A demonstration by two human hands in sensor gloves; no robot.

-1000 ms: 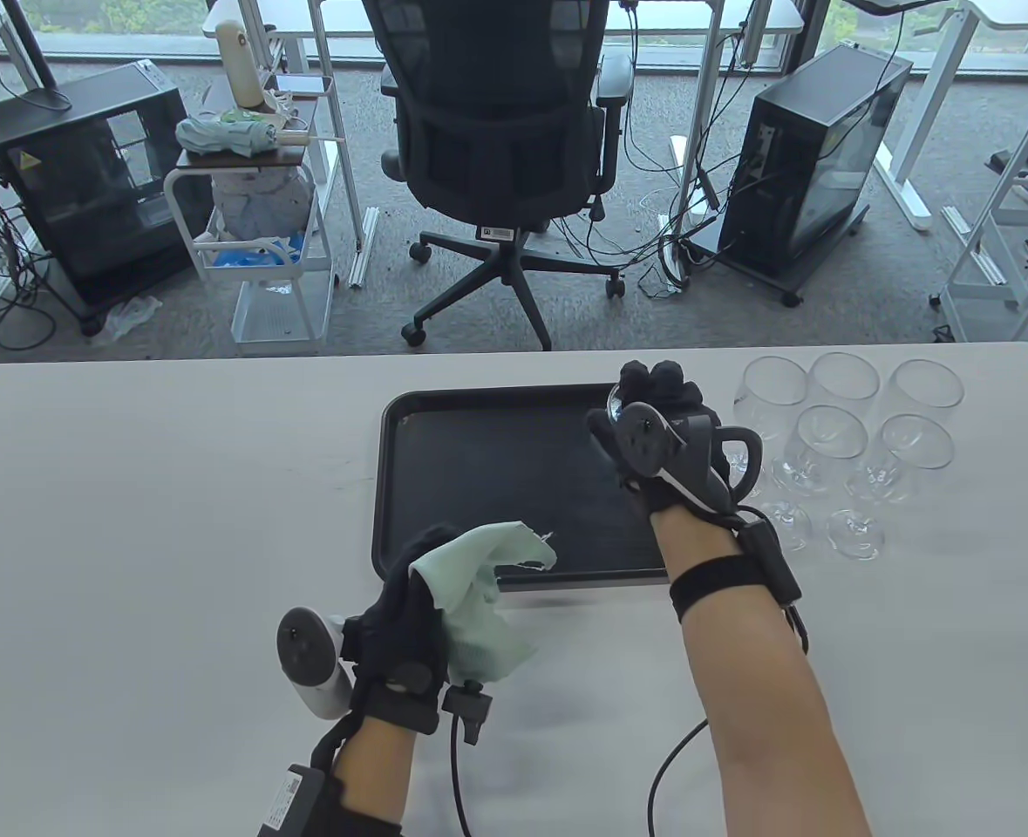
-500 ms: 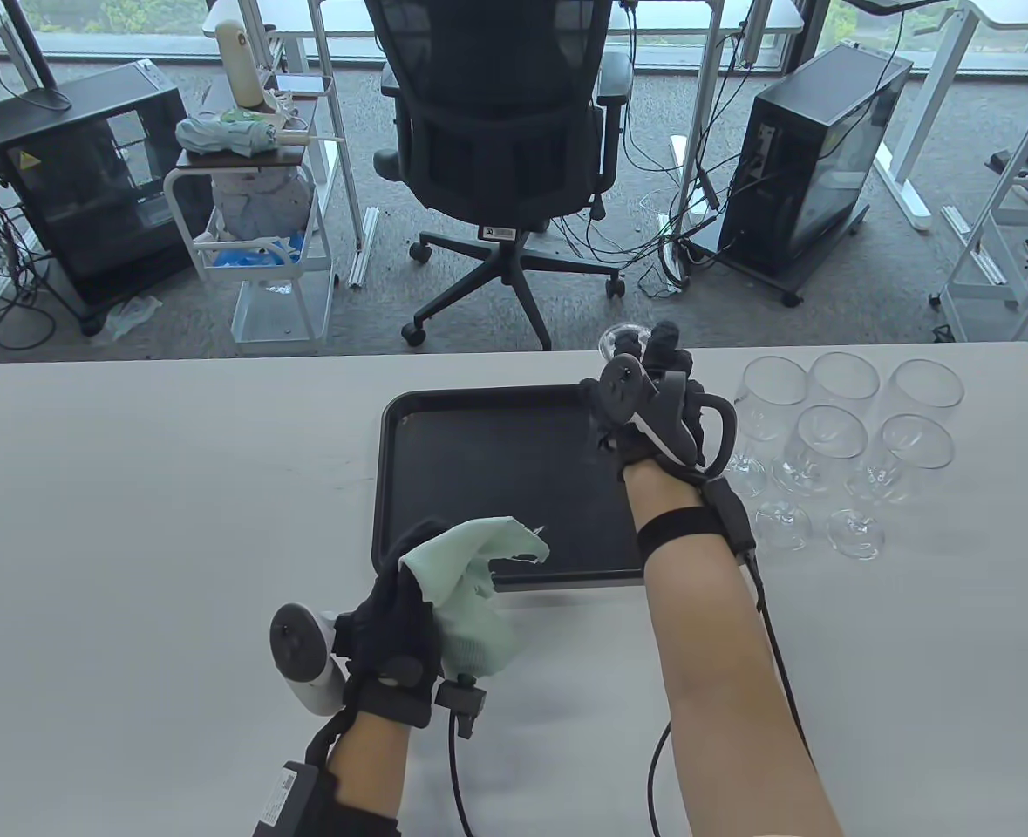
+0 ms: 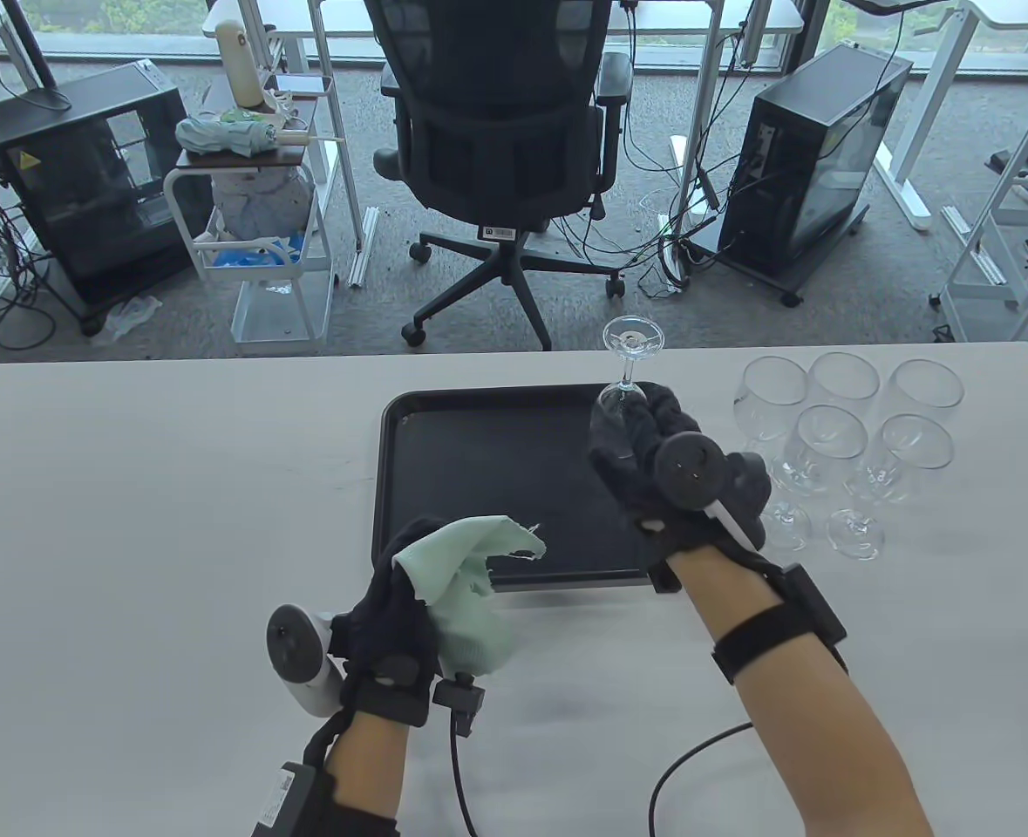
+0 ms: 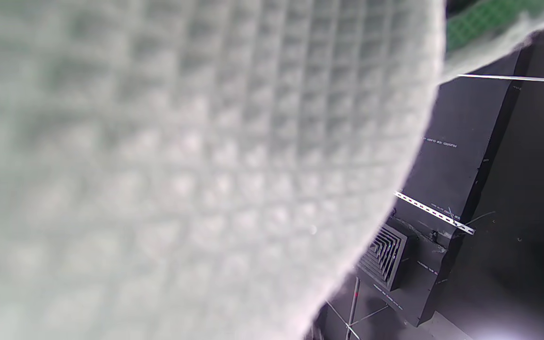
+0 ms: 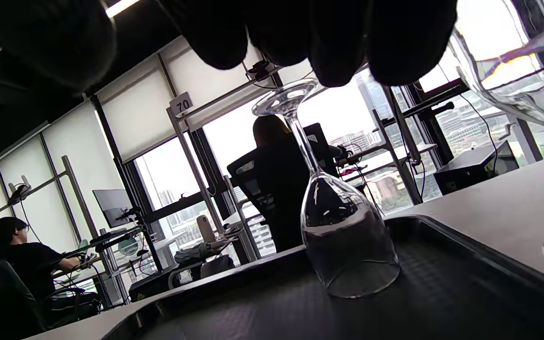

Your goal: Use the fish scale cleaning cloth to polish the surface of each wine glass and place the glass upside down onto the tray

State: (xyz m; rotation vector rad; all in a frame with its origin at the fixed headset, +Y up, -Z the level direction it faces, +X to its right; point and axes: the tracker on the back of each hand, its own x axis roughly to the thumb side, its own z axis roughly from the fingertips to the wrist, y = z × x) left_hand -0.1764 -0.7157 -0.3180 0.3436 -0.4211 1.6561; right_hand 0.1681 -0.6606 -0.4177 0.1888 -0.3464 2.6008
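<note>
on the black tray [image 3: 444,488], far right corner, clear wine glass [image 5: 343,226] upside down; right hand [image 3: 666,462] released beside it; left hand [image 3: 391,610] grasping green cloth [image 3: 470,593].

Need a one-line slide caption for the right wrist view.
Clear stemmed wine glass standing upside down on the black plastic tray, right hand above it.

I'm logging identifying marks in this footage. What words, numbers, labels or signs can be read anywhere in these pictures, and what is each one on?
"70": white numbered placard on the window frame post, right wrist view.
White label on the black office chair's column: too small to read.
Yellow triangular warning sticker on the left black computer case: symbol only, no legible text.
Faint print on the dark panel, left wrist view: too blurred to read.
</note>
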